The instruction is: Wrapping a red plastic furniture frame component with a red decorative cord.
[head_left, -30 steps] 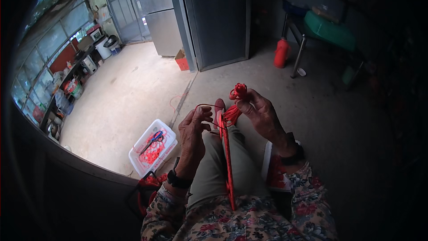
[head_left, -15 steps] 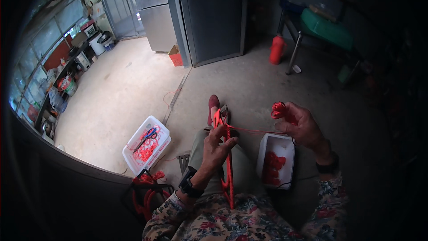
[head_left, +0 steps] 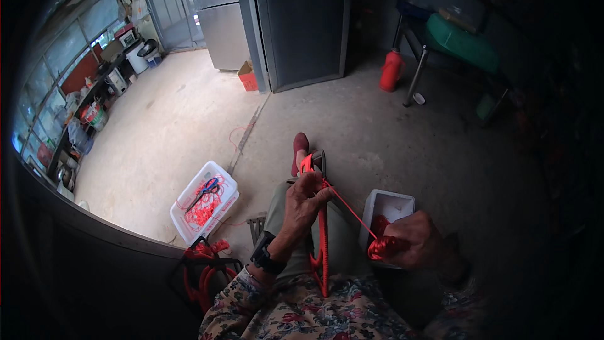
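Between my knees stands a long, narrow red frame (head_left: 324,245), with red cord wound closely along part of it. My left hand (head_left: 302,206) is closed around its upper part, thumb and fingers pinching where the winding ends. From there a taut red strand (head_left: 353,211) runs down to the right. It leads to a small bundle of red cord (head_left: 384,248) in my closed right hand (head_left: 418,240), which is slightly blurred. That hand is in front of a white box (head_left: 396,201) with more red bundles inside, partly covering it.
On the floor to the left, a white tray (head_left: 220,215) holds loose red cord and blue-handled scissors (head_left: 204,194). Red frames (head_left: 198,283) lie close to my left forearm. Farther off are a red bottle-shaped container (head_left: 391,71), a metal-legged table (head_left: 416,75) and a dark door (head_left: 302,31).
My right hand has come down and slightly left with the cord bundle, and the strand, earlier nearly level, now slopes down taut. My left hand stays on the frame, its fingers more closed.
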`<state>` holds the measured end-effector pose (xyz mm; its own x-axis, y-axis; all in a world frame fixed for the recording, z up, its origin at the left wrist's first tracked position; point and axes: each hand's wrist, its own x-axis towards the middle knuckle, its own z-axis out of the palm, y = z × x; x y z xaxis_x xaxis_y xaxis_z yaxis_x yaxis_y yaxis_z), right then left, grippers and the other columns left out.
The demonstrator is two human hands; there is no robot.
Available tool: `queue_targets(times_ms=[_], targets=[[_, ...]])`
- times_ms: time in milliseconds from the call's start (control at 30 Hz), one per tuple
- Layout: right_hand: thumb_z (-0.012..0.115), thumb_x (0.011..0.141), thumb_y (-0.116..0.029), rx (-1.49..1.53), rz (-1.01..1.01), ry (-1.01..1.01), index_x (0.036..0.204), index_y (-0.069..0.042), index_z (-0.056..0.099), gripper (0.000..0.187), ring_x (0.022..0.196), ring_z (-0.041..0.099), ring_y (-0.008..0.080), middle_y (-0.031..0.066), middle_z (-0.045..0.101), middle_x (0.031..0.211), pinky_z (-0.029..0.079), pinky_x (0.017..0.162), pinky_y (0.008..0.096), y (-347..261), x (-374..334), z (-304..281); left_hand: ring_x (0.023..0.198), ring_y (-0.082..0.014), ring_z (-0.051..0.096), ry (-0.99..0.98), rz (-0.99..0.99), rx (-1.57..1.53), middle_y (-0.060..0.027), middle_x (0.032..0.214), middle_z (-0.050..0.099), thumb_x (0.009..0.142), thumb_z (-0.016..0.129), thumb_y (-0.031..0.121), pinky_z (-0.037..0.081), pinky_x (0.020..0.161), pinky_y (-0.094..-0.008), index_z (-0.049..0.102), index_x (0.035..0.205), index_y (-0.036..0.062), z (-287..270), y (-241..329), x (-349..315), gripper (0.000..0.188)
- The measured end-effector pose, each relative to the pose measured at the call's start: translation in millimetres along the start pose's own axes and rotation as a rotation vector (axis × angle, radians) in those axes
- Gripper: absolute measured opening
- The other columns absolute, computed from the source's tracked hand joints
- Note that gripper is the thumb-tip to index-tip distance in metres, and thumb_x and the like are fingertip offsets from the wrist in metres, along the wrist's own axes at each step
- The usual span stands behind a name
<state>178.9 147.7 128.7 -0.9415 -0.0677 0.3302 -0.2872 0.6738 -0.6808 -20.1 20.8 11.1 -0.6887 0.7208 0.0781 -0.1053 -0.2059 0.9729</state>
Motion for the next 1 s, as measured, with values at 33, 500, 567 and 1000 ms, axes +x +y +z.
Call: queue_targets(times_ms=[33, 500, 567, 1000], targets=[[0.078, 0.073, -0.015, 0.002, -0.001, -0.001, 0.077, -0.007, 0.06, 0.019, 0.049, 0.053, 0.0203, 0.0056, 0.052, 0.057, 0.036, 0.046, 0.0322, -2, 2, 4, 0.075, -0.0079, 0.054, 0.007, 0.032, 0.022, 0.002, 0.079, 0.058, 0.081, 0.076, 0.016, 0.045, 0.068, -0.0243, 0.057, 0.102, 0.0027, -1, 0, -1, 0.031], [0.077, 0.068, -0.013, -0.239, -0.223, 0.149, 0.08, -0.006, 0.059, 0.023, 0.052, 0.059, 0.0271, 0.0095, 0.057, 0.062, 0.043, 0.048, 0.0355, -16, 92, -21, 0.082, -0.026, 0.059, 0.236, 0.517, 0.581, -0.0133, 0.094, 0.056, 0.084, 0.064, 0.007, 0.048, 0.073, -0.0351, 0.059, 0.092, -0.0003, 3, 26, 3, 0.012], [0.077, 0.071, -0.017, -0.382, -0.085, 0.26, 0.09, -0.005, 0.062, 0.027, 0.059, 0.065, 0.0289, 0.0115, 0.064, 0.068, 0.049, 0.052, 0.0345, 0, 107, -25, 0.073, -0.0164, 0.058, 0.241, 0.37, 0.297, -0.0052, 0.084, 0.06, 0.09, 0.064, 0.012, 0.047, 0.067, -0.0294, 0.062, 0.089, -0.0013, -4, 22, 15, 0.014], [0.066, 0.081, -0.017, -0.444, -0.079, 0.073, 0.099, -0.004, 0.052, 0.026, 0.075, 0.062, 0.0319, 0.012, 0.061, 0.08, 0.049, 0.063, 0.0425, 121, 114, 56, 0.069, -0.0113, 0.06, 0.148, -0.037, -0.082, -0.0062, 0.079, 0.067, 0.088, 0.066, 0.015, 0.048, 0.065, -0.0256, 0.065, 0.089, -0.0012, -37, 10, 33, 0.016]])
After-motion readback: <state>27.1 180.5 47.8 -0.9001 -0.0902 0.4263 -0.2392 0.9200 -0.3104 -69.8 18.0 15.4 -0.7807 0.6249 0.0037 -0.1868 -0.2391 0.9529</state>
